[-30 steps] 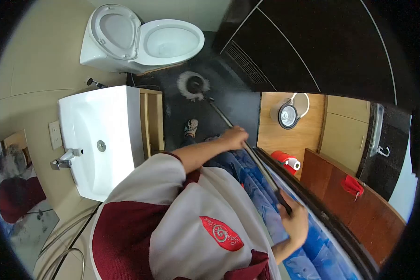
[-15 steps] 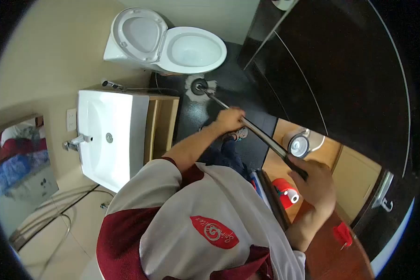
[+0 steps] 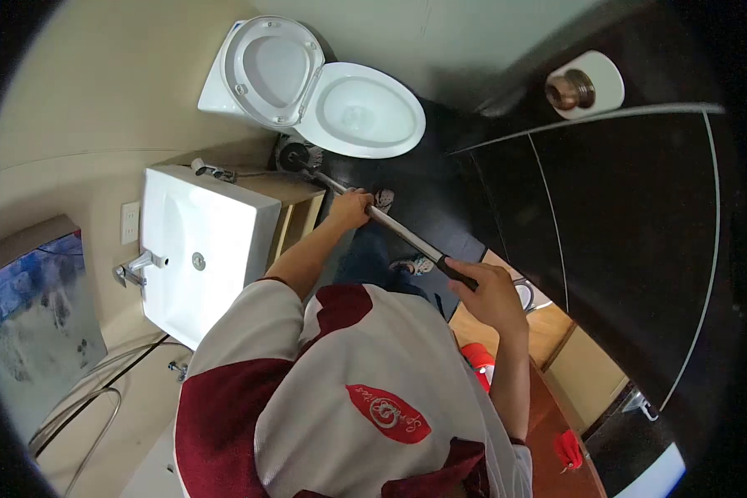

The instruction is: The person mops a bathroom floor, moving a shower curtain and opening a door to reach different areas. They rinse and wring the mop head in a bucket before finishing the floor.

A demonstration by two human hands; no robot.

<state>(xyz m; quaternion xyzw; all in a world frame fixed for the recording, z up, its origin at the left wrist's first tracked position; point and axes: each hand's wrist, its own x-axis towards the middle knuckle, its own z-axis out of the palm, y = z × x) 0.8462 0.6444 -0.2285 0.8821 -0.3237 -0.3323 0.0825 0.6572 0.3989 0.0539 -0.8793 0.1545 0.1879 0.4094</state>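
My left hand is wrapped round the metal pole of a mop, partway along it. Further up, my right hand grips the black end of the same handle. The mop's round head, with pale strands, lies on the dark floor between the toilet and the sink cabinet, partly hidden. My shoes show on the floor beneath the pole.
A white sink with a tap stands on the left. Dark panels line the right side, with a white holder high up. A red item stands near a wooden surface at lower right.
The mop head has moved left, from the floor in front of the toilet into the space beside the sink cabinet. Both hands have shifted left with the handle, and my view has turned slightly.
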